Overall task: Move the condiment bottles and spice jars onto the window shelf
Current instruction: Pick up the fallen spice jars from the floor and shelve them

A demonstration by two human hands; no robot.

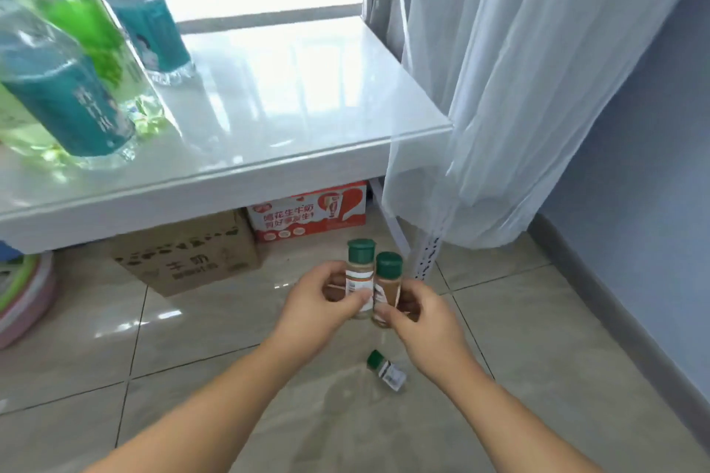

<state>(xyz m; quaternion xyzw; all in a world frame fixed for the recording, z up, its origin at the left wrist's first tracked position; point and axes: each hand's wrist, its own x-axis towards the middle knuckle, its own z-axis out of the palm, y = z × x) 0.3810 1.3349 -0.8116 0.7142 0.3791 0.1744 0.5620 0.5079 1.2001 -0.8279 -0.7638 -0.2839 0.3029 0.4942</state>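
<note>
My left hand [315,303] grips a green-capped spice jar [360,273] with a white label, held upright. Right beside it, my right hand [418,315] grips a second green-capped spice jar [388,286] filled with brown powder. The two jars touch side by side, in the air below the front edge of the white window shelf [288,150]. A third small green-capped jar [386,371] lies on its side on the tiled floor below my hands. Teal-labelled bottles [146,19] [61,88] and a green-labelled bottle [88,23] stand on the shelf's left part.
A sheer white curtain [499,88] hangs at the shelf's right end. Under the shelf sit a brown cardboard box [192,253] and a red-and-white carton [307,215]. Stacked plastic basins [23,296] rest at far left. A blue wall [645,165] bounds the right.
</note>
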